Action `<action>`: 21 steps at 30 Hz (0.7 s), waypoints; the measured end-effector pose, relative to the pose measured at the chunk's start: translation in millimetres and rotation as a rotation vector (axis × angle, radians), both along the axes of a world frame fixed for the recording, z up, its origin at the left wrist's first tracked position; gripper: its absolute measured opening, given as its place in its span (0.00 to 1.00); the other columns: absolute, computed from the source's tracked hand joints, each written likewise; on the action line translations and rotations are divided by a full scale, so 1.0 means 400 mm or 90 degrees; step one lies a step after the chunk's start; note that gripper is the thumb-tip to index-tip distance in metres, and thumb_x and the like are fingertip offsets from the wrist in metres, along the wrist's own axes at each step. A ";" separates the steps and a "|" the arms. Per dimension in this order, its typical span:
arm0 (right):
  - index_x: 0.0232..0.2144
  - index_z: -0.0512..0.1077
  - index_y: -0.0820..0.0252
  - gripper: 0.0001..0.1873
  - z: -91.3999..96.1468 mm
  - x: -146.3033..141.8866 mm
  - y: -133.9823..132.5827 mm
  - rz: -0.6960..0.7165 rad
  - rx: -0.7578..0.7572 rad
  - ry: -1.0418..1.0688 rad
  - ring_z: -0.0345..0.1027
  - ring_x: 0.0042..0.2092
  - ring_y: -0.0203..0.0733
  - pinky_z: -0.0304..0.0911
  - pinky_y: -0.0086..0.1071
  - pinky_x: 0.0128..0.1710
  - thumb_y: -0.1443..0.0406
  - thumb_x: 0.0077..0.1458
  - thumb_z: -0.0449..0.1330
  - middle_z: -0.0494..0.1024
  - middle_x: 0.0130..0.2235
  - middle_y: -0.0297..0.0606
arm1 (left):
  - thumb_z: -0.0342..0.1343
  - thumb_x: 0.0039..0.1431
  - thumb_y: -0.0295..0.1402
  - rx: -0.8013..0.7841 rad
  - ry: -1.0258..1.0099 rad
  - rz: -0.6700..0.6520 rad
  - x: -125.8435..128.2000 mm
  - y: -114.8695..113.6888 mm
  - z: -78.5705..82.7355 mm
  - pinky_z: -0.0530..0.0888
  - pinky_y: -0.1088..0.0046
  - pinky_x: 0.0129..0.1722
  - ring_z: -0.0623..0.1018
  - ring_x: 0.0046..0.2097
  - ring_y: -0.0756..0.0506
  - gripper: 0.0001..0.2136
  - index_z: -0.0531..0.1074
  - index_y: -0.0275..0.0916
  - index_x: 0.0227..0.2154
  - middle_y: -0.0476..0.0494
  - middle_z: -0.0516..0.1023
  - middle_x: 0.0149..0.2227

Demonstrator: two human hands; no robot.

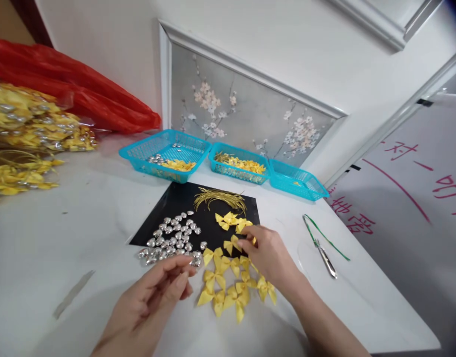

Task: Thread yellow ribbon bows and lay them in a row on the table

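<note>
Left hand (149, 303) and right hand (268, 250) half-curled, grips unclear, yellow bow (231, 245) at right fingertips (242, 244)

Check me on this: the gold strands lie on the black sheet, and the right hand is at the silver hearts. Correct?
Not quite: the head view shows the right hand at the yellow bows, not the silver hearts. The gold strands do lie on the black sheet.

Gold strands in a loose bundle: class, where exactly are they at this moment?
In the head view, the gold strands lie near the centre, at the far side of the black sheet, between the middle blue basket and the yellow bows.
</note>
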State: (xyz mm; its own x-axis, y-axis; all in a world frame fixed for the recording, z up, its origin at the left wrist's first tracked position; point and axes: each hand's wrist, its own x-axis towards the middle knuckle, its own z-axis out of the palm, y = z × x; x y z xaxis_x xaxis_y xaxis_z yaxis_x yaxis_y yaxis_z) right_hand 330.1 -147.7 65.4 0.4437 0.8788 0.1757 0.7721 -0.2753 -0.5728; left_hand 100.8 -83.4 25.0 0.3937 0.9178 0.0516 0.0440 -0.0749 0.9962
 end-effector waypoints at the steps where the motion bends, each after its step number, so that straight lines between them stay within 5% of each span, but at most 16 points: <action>1: 0.38 0.78 0.58 0.07 0.014 0.002 0.007 0.001 0.001 -0.033 0.71 0.36 0.42 0.62 0.33 0.38 0.68 0.60 0.60 0.79 0.37 0.39 | 0.64 0.52 0.54 0.000 0.000 0.001 -0.001 0.002 0.001 0.79 0.81 0.37 0.79 0.34 0.46 0.20 0.80 0.45 0.40 0.48 0.79 0.28; 5: 0.45 0.79 0.55 0.11 0.057 0.001 0.066 0.043 -0.025 -0.147 0.75 0.43 0.43 0.65 0.33 0.44 0.68 0.64 0.58 0.79 0.46 0.40 | 0.64 0.53 0.54 -0.010 0.000 0.007 -0.003 0.001 0.004 0.79 0.79 0.39 0.80 0.36 0.46 0.20 0.79 0.45 0.41 0.48 0.80 0.28; 11: 0.38 0.77 0.61 0.06 0.048 -0.020 0.156 0.098 -0.102 -0.288 0.71 0.51 0.47 0.68 0.40 0.48 0.70 0.64 0.59 0.78 0.46 0.41 | 0.60 0.59 0.52 -0.021 0.029 -0.071 -0.022 0.012 -0.006 0.78 0.76 0.42 0.79 0.37 0.45 0.19 0.77 0.45 0.45 0.48 0.79 0.31; 18: 0.40 0.75 0.64 0.05 0.021 -0.018 0.161 0.098 -0.082 -0.300 0.69 0.53 0.48 0.65 0.47 0.54 0.72 0.64 0.58 0.77 0.45 0.42 | 0.57 0.62 0.51 -0.047 0.031 -0.087 -0.026 0.010 -0.014 0.77 0.75 0.43 0.78 0.39 0.45 0.18 0.75 0.46 0.47 0.48 0.78 0.33; 21: 0.41 0.74 0.65 0.10 0.034 -0.013 0.142 0.103 -0.029 -0.236 0.69 0.51 0.48 0.63 0.42 0.51 0.74 0.66 0.53 0.78 0.44 0.45 | 0.58 0.62 0.50 -0.040 0.002 -0.085 -0.020 0.003 -0.011 0.77 0.76 0.41 0.78 0.37 0.46 0.16 0.75 0.47 0.46 0.50 0.78 0.32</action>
